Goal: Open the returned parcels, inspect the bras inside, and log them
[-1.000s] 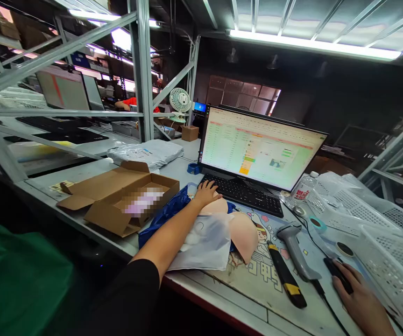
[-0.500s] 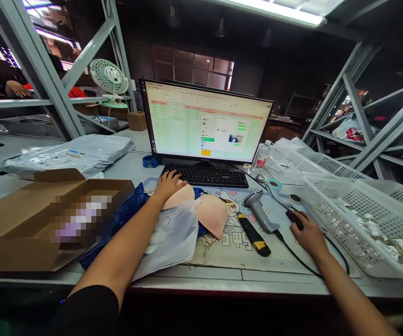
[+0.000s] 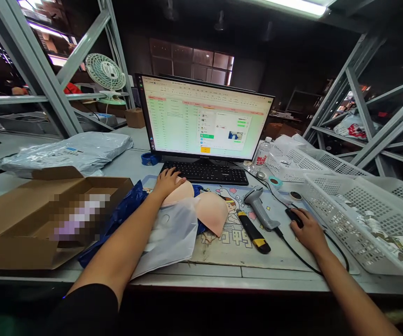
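My left hand (image 3: 167, 181) lies flat with fingers spread at the front left corner of a black keyboard (image 3: 205, 172), its wrist resting on a beige moulded pad (image 3: 211, 212) in a clear plastic bag (image 3: 171, 235). My right hand (image 3: 307, 231) is curled over a black computer mouse (image 3: 293, 216) on a printed desk mat (image 3: 234, 240). A monitor (image 3: 204, 119) with a table on a green screen stands behind the keyboard. A grey barcode scanner (image 3: 259, 209) and a black and yellow utility knife (image 3: 254, 232) lie between my hands.
An open cardboard box (image 3: 43, 214) sits at the left, with blue plastic wrap (image 3: 117, 219) beside it and a grey mailer bag (image 3: 71, 151) behind. White plastic baskets (image 3: 358, 210) fill the right side. Grey metal shelf struts (image 3: 33, 70) and a small fan (image 3: 105, 74) stand behind.
My view has swung right, away from the box and onto the monitor, then settled. My right hand has come fully into view on the mouse. My left hand stays at the keyboard.
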A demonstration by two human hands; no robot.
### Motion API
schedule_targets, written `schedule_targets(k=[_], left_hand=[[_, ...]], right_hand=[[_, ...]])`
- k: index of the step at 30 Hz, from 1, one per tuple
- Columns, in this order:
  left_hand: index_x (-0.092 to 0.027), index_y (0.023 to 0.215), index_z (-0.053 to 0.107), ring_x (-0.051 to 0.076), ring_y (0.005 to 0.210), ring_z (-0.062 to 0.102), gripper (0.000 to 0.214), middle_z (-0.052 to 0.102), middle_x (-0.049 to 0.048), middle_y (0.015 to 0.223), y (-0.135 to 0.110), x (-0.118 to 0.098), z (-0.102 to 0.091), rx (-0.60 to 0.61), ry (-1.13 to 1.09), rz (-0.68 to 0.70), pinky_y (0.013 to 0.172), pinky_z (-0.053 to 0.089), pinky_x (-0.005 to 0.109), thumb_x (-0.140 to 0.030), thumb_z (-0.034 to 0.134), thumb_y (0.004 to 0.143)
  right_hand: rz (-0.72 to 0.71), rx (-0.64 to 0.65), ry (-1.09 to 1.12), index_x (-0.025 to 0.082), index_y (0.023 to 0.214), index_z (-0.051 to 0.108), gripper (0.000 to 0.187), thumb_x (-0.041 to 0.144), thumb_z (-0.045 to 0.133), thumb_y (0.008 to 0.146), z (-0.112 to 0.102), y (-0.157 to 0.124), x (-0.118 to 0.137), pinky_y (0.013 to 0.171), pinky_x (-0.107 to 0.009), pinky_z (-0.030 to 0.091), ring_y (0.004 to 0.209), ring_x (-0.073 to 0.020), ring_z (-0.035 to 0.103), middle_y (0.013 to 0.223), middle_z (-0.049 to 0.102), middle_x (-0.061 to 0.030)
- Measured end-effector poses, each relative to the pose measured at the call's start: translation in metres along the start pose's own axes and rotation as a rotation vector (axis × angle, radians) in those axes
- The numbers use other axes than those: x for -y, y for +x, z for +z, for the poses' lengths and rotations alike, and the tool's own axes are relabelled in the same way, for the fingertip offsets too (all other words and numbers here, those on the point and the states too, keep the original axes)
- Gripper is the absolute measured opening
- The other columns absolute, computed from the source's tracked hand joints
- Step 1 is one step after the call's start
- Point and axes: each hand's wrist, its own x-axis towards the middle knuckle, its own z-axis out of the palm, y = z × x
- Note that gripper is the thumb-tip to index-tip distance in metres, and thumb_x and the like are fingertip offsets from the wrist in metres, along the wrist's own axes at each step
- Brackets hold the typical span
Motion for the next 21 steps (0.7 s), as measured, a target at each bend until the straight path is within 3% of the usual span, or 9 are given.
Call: schedule_targets(k=[5,9,12,15,18,21], left_hand=[[-0.026,0.151,0.065,0.043,0.160,0.033,0.063,0.043,0.0088,0.173,-0.004,-0.003,-0.002,-0.028,-0.043,0.004,0.129,0.034,0.062,-0.062,0.047,0.103],[-0.019,0.144,0.069,0.041,0.156,0.042,0.058,0.050,0.0140,0.168,-0.001,-0.008,-0.023,-0.098,-0.093,0.014,0.127,0.038,0.060,-0.054,0.047,0.103],[-0.013,0.141,0.068,0.032,0.146,0.054,0.057,0.062,0.0170,0.155,0.002,-0.016,-0.063,-0.178,-0.134,0.049,0.126,0.043,0.048,-0.048,0.041,0.105],[-0.014,0.138,0.069,0.028,0.129,0.068,0.059,0.074,0.0142,0.138,-0.007,-0.033,-0.117,-0.282,-0.243,0.120,0.117,0.052,0.042,-0.053,0.041,0.104],[-0.020,0.134,0.072,0.027,0.112,0.075,0.062,0.079,0.0087,0.126,-0.038,-0.059,-0.171,-0.330,-0.369,0.247,0.107,0.057,0.041,-0.065,0.045,0.101],[-0.027,0.132,0.073,0.028,0.113,0.075,0.064,0.079,0.0054,0.124,-0.089,-0.083,-0.210,-0.257,-0.383,0.367,0.107,0.059,0.043,-0.074,0.045,0.099]], right_hand=[[0.003,0.005,-0.001,0.024,0.138,0.072,0.047,0.036,0.054,0.096,0.000,0.000,0.001,0.101,-0.048,0.059,0.119,-0.0322,0.068,0.143,0.066,-0.0117],[0.005,0.011,-0.012,0.023,0.138,0.071,0.047,0.036,0.053,0.097,-0.001,0.000,0.002,0.103,-0.047,0.058,0.119,-0.0319,0.068,0.144,0.065,-0.0118],[0.002,0.008,-0.022,0.022,0.139,0.071,0.047,0.035,0.053,0.097,-0.002,0.000,0.003,0.105,-0.049,0.057,0.119,-0.0326,0.068,0.144,0.065,-0.0128],[0.000,0.011,-0.028,0.020,0.139,0.071,0.048,0.035,0.052,0.097,-0.002,0.000,0.004,0.106,-0.050,0.056,0.119,-0.0329,0.068,0.145,0.065,-0.0140],[0.009,0.004,-0.021,0.022,0.138,0.071,0.047,0.033,0.054,0.096,-0.003,0.000,0.005,0.108,-0.049,0.056,0.120,-0.0316,0.068,0.144,0.065,-0.0126],[0.021,0.026,-0.028,0.021,0.138,0.071,0.047,0.033,0.053,0.096,-0.005,0.000,0.008,0.107,-0.049,0.057,0.120,-0.0321,0.068,0.146,0.064,-0.0134]])
